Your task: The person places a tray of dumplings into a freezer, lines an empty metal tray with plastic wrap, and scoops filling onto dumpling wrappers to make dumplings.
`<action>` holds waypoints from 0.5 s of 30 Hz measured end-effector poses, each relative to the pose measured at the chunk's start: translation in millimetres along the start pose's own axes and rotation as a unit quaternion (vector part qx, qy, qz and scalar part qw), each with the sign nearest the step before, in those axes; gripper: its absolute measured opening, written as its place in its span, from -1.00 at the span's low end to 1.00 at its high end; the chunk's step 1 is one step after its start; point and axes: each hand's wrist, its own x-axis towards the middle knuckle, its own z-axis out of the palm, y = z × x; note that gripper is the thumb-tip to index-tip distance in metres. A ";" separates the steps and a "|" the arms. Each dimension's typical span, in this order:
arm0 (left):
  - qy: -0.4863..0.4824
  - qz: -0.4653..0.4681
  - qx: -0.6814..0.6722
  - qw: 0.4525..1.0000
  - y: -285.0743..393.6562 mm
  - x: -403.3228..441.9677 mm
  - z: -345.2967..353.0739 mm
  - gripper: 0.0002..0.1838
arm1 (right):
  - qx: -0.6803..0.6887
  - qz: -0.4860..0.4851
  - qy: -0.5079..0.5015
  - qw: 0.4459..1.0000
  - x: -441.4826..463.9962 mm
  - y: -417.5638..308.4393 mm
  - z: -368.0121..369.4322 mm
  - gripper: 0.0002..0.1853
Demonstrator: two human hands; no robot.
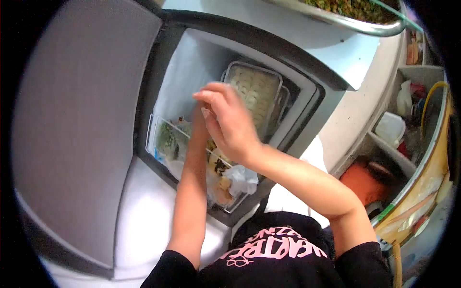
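My right hand (230,117) hovers over the open chest freezer (185,60), slightly blurred, with its fingers stretched to the left and the thumb apart. Nothing shows in it. Behind it, my left hand (199,113) is mostly covered, so its fingers cannot be made out; the left forearm reaches down into the freezer. Just beyond my right hand lies a clear tray (278,79) of pale dumplings (247,79) in rows. Below both hands, a white wire basket (150,134) holds plastic bags (242,178) with green and brownish food.
The raised freezer lid (86,110) stands on the left. A metal tray (355,25) of chopped greenery sits at the top right. On the right, a divided shelf (422,74) holds a white container (390,127) and a red-orange item (362,180).
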 end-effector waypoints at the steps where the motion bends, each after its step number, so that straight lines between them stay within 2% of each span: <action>1: 0.038 0.024 0.012 0.999 31.0 -19.7 -8.3 -0.62 | -0.006 -0.061 0.005 0.998 14.9 -26.5 -17.3 -0.58; 3: 0.131 0.102 0.079 0.983 59.1 -56.7 -21.2 -0.70 | -0.035 -0.235 0.064 0.969 53.6 -68.1 -47.1 -0.61; 5: 0.223 0.196 0.136 0.945 117.7 -97.6 -33.1 -0.69 | 0.000 -0.328 0.155 0.932 94.6 -109.0 -59.8 -0.75; 6: 0.262 0.228 0.159 0.924 131.7 -115.1 -39.4 -0.69 | -0.014 -0.370 0.169 0.914 112.3 -125.1 -65.1 -0.76; 8: 0.312 0.255 0.181 0.897 153.0 -143.3 -51.2 -0.69 | -0.094 -0.438 0.127 0.885 141.2 -155.4 -66.1 -0.78; 10: 0.324 0.387 0.171 0.846 170.0 -171.4 -66.8 -0.73 | -0.150 -0.480 0.077 0.861 160.6 -181.0 -56.1 -0.79; 11: 0.357 0.400 0.207 0.818 183.0 -184.0 -72.3 -0.80 | -0.166 -0.494 0.055 0.851 168.8 -189.9 -50.0 -0.79; 13: 0.424 0.436 0.132 0.783 197.9 -193.0 -75.9 -0.81 | -0.187 -0.519 0.033 0.833 176.9 -207.4 -39.7 -0.77; 15: 0.476 0.396 0.185 0.763 213.1 -207.1 -86.9 -0.82 | -0.183 -0.534 0.009 0.825 181.2 -225.6 -35.0 -0.76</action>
